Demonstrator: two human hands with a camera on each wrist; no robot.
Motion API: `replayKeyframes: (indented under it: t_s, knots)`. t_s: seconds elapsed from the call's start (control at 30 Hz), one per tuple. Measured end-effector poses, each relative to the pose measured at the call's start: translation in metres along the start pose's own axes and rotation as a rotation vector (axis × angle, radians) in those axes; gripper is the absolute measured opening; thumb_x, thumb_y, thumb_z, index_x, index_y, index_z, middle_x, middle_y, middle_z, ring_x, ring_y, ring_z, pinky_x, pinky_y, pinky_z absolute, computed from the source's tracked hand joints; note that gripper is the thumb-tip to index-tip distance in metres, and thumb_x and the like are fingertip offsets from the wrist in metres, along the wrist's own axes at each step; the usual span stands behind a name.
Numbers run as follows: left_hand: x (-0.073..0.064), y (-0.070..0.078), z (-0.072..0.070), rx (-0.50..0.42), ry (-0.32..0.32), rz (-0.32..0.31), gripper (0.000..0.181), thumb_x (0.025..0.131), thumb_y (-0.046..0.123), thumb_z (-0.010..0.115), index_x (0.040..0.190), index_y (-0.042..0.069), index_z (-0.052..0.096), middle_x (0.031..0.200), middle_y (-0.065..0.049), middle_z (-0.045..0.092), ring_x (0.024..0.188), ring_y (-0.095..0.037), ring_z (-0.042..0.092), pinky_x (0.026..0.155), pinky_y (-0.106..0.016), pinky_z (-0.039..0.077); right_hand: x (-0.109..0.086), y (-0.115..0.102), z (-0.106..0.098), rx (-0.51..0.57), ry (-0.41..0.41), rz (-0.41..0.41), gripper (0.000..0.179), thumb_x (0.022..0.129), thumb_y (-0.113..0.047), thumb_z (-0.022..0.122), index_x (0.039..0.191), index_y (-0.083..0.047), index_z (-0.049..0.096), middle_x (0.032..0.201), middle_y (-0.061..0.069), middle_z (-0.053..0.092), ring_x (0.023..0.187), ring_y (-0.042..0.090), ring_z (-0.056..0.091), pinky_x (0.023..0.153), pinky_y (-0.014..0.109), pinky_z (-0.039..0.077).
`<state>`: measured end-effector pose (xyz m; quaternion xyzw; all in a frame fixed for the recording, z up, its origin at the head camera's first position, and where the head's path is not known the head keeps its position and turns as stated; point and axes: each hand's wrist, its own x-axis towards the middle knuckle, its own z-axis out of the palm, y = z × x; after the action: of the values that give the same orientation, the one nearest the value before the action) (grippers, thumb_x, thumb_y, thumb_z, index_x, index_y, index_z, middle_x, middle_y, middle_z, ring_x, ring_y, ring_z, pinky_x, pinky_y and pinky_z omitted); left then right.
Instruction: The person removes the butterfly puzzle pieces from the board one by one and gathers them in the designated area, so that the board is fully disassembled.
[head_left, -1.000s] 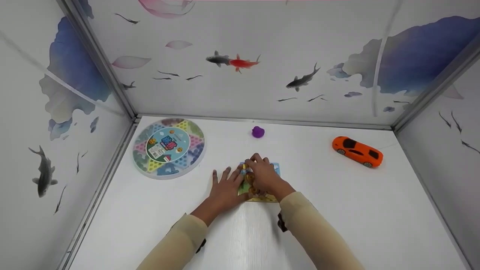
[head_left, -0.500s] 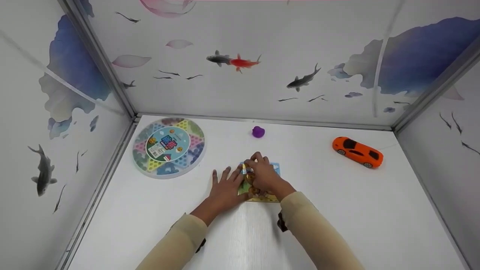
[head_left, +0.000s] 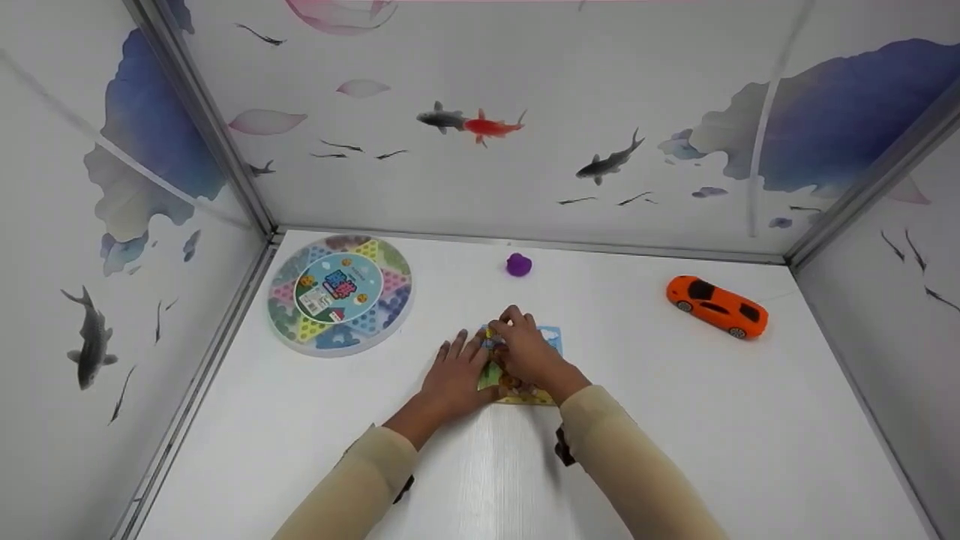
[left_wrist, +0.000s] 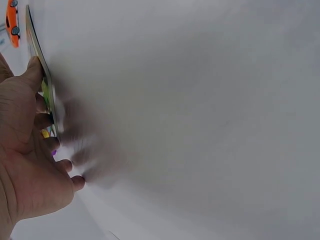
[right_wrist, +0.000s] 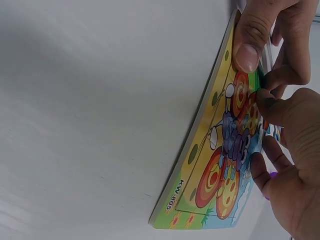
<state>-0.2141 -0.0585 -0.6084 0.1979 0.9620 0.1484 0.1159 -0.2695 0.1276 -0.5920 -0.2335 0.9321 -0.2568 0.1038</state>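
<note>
A flat picture board [head_left: 553, 339] with a butterfly print and the mark KW-805 lies on the white table, seen close up as the same picture board [right_wrist: 202, 165] in the right wrist view. My left hand [head_left: 452, 381] rests along its left side, fingers straight and thumb at the near edge. Over the board's upper left part, my right hand [head_left: 531, 351] has its fingers bent. Between its thumb and fingertips, the right wrist view shows a small colourful piece [right_wrist: 274, 131]. The right hand hides much of the board from above.
A round Chinese checkers box [head_left: 337, 296] lies at the back left. Behind the board sits a small purple toy [head_left: 518, 264]. An orange toy car [head_left: 717, 307] stands at the right. White walls printed with fish enclose the table at the back and sides.
The left hand's fingers have drawn closer together. The right hand stays at the same spot with small finger movements, and the bit at its fingertips shifts from yellow to whitish and back.
</note>
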Motion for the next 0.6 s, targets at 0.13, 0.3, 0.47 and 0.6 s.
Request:
replayKeyframes:
  t_s: [0.13,0.3,0.47,0.6]
  knots:
    - [0.002,0.0,-0.002,-0.014,0.007,0.011,0.093,0.105,0.064,0.065,0.173,0.009,0.035,0.184,-0.013,0.026,0.172,-0.04,0.02,0.138,-0.06,0.024,0.001,-0.001,-0.002,-0.022,-0.023,-0.006,0.045,0.111,-0.012,0.066,0.155,-0.005,0.061,0.149,0.016,0.049,0.13,0.035,0.047,0.114,0.054,0.054]
    - [0.004,-0.001,-0.001,-0.031,0.024,0.021,0.093,0.104,0.062,0.069,0.173,0.008,0.036,0.183,-0.014,0.029,0.172,-0.04,0.023,0.138,-0.06,0.026,-0.002,0.002,-0.004,-0.056,-0.027,-0.039,0.047,0.113,-0.015,0.064,0.158,-0.005,0.059,0.15,0.018,0.049,0.132,0.036,0.048,0.113,0.054,0.055]
    - [0.006,-0.002,0.001,-0.034,0.044,0.028,0.087,0.105,0.062,0.066,0.169,0.008,0.042,0.183,-0.013,0.029,0.171,-0.041,0.025,0.137,-0.06,0.028,-0.008,0.012,-0.004,-0.068,0.001,-0.061,0.047,0.113,-0.012,0.063,0.159,-0.005,0.057,0.15,0.02,0.051,0.132,0.038,0.051,0.11,0.055,0.056]
    - [0.004,-0.002,0.0,-0.028,0.057,0.032,0.078,0.105,0.061,0.068,0.157,0.006,0.052,0.182,-0.014,0.032,0.169,-0.042,0.028,0.135,-0.061,0.031,-0.012,0.021,-0.008,-0.093,0.028,-0.054,0.046,0.112,-0.015,0.066,0.157,-0.007,0.059,0.15,0.019,0.052,0.132,0.039,0.053,0.109,0.058,0.056]
